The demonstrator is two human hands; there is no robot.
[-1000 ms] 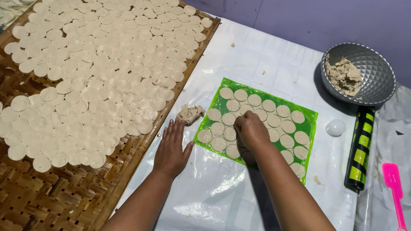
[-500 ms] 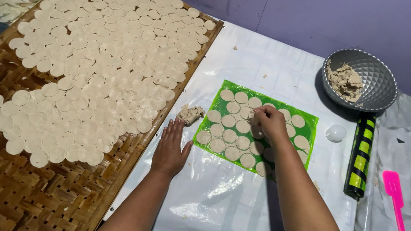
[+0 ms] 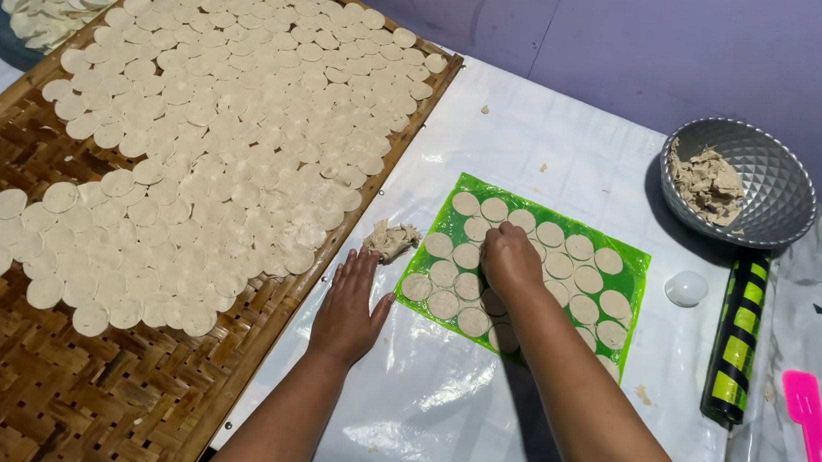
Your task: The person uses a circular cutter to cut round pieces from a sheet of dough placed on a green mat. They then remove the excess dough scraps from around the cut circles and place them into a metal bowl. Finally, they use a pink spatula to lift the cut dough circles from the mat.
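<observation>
- My right hand point(image 3: 511, 261) rests on the green mat point(image 3: 629, 257), fingers curled down over the dough rounds point(image 3: 568, 266) near the mat's left-middle; whether they pinch a round or only press on it, I cannot tell from here.
- My left hand point(image 3: 349, 305) lies flat on the clear plastic sheet point(image 3: 434, 404), fingers spread and holding nothing, just beside the mat's left edge.
- The rounds sit in close rows on the mat, cut thin and pale. I judge them soft, light and easy to stretch or tear, so I would lift each by sliding fingertips under its edge, not by pinching the middle.
- A small lump of dough scraps point(image 3: 390, 239) lies just beyond my left fingertips, between the mat and the woven bamboo tray point(image 3: 34, 386).
- That tray is covered over most of its far part with many more rounds, overlapping.
- At the right stand a metal bowl point(image 3: 767, 185) with dough scraps in it, a black and yellow-green rolling pin point(image 3: 737, 343), a small white round cutter point(image 3: 687, 288) and a pink spatula point(image 3: 808, 440).
</observation>
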